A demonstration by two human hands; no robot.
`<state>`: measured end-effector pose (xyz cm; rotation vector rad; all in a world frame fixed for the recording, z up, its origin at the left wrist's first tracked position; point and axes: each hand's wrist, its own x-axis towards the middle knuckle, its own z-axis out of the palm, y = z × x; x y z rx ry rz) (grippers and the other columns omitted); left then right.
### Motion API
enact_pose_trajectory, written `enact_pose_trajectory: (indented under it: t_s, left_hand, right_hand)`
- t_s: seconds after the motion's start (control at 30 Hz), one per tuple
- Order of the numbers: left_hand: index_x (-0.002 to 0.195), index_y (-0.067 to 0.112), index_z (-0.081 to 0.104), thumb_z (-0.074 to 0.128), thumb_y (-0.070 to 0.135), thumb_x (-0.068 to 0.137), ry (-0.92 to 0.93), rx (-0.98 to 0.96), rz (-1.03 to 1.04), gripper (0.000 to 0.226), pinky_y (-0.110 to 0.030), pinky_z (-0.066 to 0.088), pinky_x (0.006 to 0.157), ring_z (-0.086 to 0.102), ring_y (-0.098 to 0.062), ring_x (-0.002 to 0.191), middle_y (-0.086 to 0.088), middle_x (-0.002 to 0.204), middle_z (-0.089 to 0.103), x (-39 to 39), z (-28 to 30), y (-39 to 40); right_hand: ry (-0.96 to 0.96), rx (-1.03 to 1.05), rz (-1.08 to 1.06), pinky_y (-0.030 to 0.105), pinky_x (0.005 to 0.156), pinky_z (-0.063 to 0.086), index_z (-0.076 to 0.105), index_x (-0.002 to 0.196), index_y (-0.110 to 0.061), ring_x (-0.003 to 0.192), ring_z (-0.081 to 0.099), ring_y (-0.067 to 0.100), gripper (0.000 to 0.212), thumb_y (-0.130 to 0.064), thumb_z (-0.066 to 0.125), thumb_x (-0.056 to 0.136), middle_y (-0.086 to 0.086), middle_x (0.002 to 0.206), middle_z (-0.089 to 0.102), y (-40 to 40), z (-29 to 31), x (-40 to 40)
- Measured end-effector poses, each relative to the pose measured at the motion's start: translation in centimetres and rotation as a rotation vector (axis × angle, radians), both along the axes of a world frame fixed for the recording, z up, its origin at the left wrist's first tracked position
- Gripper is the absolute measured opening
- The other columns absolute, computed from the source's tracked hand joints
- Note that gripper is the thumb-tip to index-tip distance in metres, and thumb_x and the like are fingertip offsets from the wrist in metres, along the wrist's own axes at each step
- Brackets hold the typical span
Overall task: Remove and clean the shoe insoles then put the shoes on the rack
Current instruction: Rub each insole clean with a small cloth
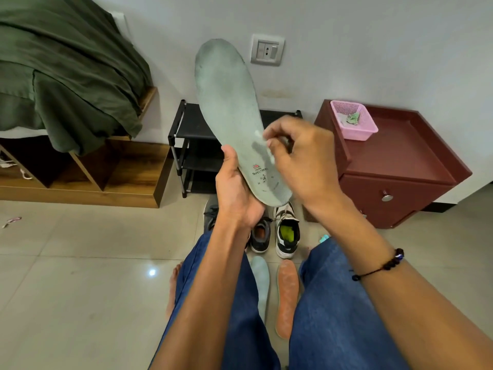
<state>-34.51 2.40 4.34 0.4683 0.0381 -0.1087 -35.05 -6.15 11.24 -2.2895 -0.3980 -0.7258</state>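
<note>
Tiled floor (80, 263) fills the lower frame. At center, my left hand (234, 190) grips the grey insole (229, 102) by its heel, upright before the black rack (192, 145); my right hand (301, 158) pinches a white wipe (262, 136) against it.

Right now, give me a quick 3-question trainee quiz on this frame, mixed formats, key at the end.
1. True or false: the left hand grips the pale green insole at its heel end.
2. Multiple choice: the right hand pinches a small white wipe against the insole. Where is the pink basket? A) on the black shoe rack B) on the maroon cabinet C) on the floor
3. Fill in: two loose insoles lie on the floor between the knees, a pale green one and an ____ one.

Key: 1 true; 2 B; 3 orange
</note>
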Motion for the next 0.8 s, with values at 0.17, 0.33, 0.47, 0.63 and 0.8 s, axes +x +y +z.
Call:
enact_pose_trajectory:
  t_s: [0.17,0.33,0.47,0.63,0.8]
  left_hand:
    - [0.116,0.012,0.058,0.023,0.044,0.1,-0.007,0.006,-0.046,0.05,-0.031,0.056,0.081,0.067,-0.019,0.094,-0.005,0.099,0.071,-0.2,-0.1,0.0]
    - [0.12,0.008,0.057,0.028,0.047,0.098,0.062,-0.031,-0.061,0.053,-0.039,0.04,0.107,0.056,-0.026,0.119,-0.017,0.128,0.057,-0.4,-0.7,0.2]
    - [0.114,0.007,0.057,0.025,0.044,0.099,0.073,-0.024,-0.044,0.051,-0.029,0.057,0.076,0.069,-0.02,0.088,-0.01,0.098,0.068,-0.3,-0.4,0.0]
    - [0.117,0.005,0.057,0.023,0.043,0.1,0.047,-0.027,-0.08,0.053,-0.033,0.057,0.081,0.069,-0.023,0.09,-0.015,0.101,0.069,-0.3,0.2,-0.4]
    - [0.105,0.005,0.071,0.027,0.055,0.095,0.042,0.018,-0.145,0.067,-0.039,0.049,0.094,0.061,-0.029,0.105,-0.019,0.11,0.064,-0.2,0.5,0.1]
  right_hand:
    - [-0.199,-0.372,-0.112,0.032,0.053,0.046,0.062,0.074,-0.004,0.066,0.057,0.03,0.013,0.008,0.062,0.067,0.01,0.069,0.062,0.4,-1.9,1.2]
    - [-0.003,-0.147,-0.039,0.035,0.063,0.052,0.067,0.075,-0.008,0.072,0.061,0.026,0.013,-0.003,0.055,0.076,0.005,0.073,0.067,2.4,-3.9,-0.7]
    - [0.309,0.173,0.064,0.019,0.076,0.049,0.073,0.082,-0.016,0.073,0.061,-0.001,0.014,-0.004,0.065,0.08,-0.013,0.075,0.066,0.8,-2.3,-1.1]
    - [0.317,0.343,-0.007,0.032,0.091,0.05,0.071,0.077,-0.017,0.102,0.062,0.005,0.016,-0.002,0.066,0.077,-0.012,0.081,0.069,-0.3,-2.0,-1.5]
    - [0.473,0.561,0.037,0.037,0.079,0.056,0.069,0.075,-0.018,0.078,0.068,0.015,0.02,0.002,0.067,0.077,-0.001,0.078,0.071,-0.2,-2.9,-1.9]
